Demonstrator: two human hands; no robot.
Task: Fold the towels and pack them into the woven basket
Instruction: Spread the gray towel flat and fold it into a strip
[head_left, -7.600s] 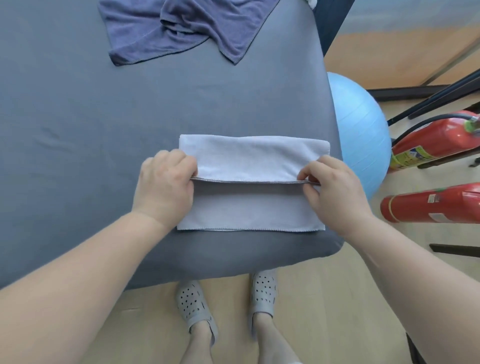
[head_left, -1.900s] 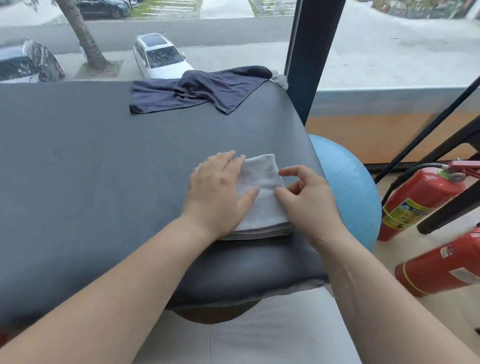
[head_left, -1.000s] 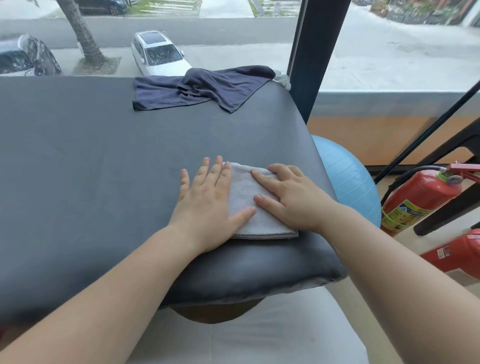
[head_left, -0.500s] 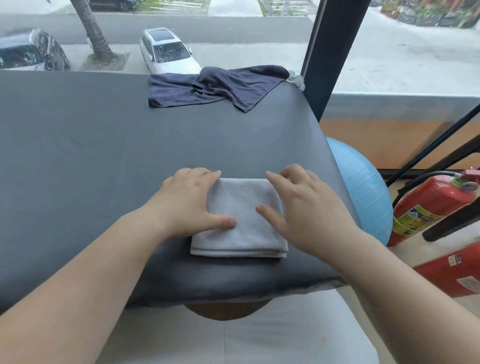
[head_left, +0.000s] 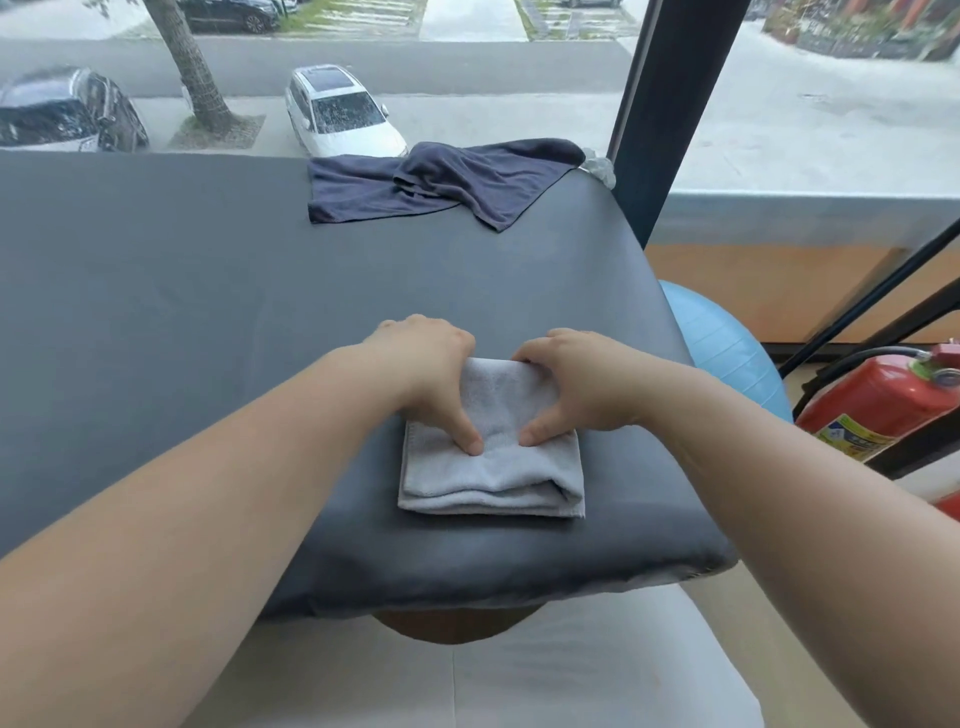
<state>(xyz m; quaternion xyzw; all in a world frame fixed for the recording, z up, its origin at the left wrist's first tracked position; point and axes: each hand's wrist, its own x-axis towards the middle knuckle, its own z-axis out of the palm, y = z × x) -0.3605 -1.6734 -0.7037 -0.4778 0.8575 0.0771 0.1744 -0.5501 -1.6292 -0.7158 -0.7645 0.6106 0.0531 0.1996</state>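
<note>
Now your left hand (head_left: 426, 379) and right hand (head_left: 576, 387) both grip the folded grey towel (head_left: 493, 478) at its far edge, thumbs pressing on top; the dark towel (head_left: 441, 182) lies crumpled well beyond your hands.

This looked like a massage or therapy room on an upper floor: a long padded couch (head_left: 208, 312) under a fitted grey cover filled the view, with a folded grey towel (head_left: 493, 483) and a crumpled dark towel (head_left: 431, 182) on it. A blue exercise ball (head_left: 727, 353) sat just beside the couch, near a red fire extinguisher (head_left: 872, 400). The tall window (head_left: 831, 104) behind looked down on a street with a parked white car (head_left: 337, 111)
</note>
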